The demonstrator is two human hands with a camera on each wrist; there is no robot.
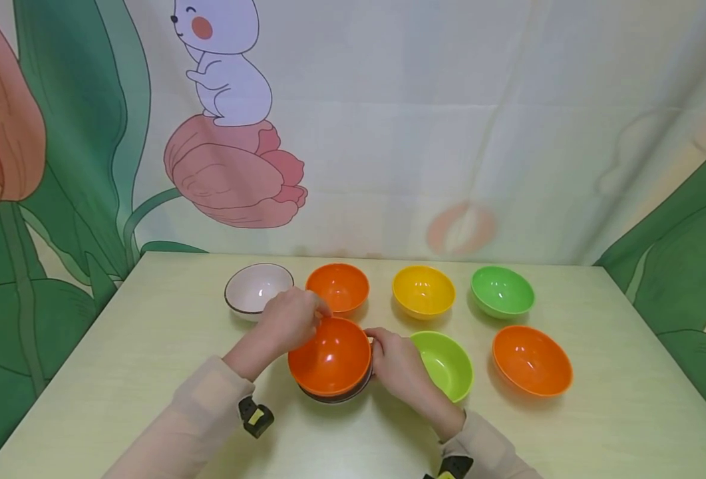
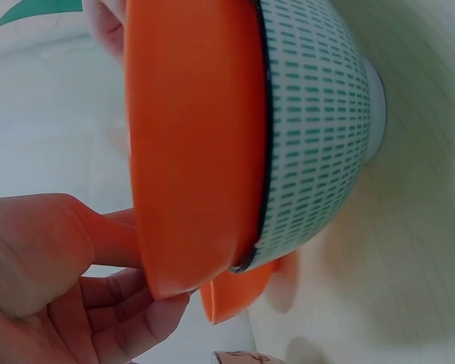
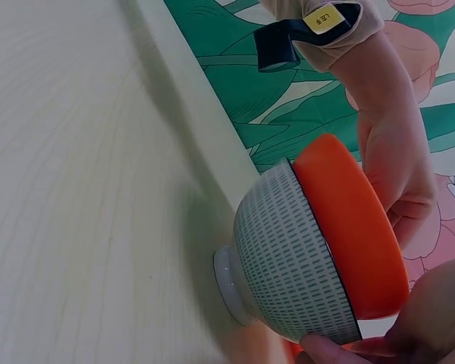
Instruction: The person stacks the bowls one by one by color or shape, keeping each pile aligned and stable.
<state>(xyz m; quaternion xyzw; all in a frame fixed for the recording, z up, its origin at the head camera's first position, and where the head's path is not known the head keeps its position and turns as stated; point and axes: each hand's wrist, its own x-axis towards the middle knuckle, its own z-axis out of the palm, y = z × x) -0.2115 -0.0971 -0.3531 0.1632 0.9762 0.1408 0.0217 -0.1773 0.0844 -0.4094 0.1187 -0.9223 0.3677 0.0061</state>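
Observation:
An orange bowl (image 1: 329, 359) sits inside the top of a white bowl with green dashes and a dark rim (image 2: 318, 114). My left hand (image 1: 289, 319) pinches the orange bowl's rim at its far left side, thumb and fingers on either side of the wall in the left wrist view. On the right side, my right hand (image 1: 397, 366) grips the patterned bowl near its rim, with the thumb against its outside in the right wrist view. The patterned bowl's foot (image 3: 231, 284) is close to the table; most of its inside is hidden.
Along the back of the table (image 1: 149, 399) stand a white bowl with a dark rim (image 1: 257, 286), an orange bowl (image 1: 337, 283), a yellow bowl (image 1: 423, 293) and a green bowl (image 1: 502, 291). A lime bowl (image 1: 445, 366) lies partly behind my right hand, with another orange bowl (image 1: 532, 361) farther right.

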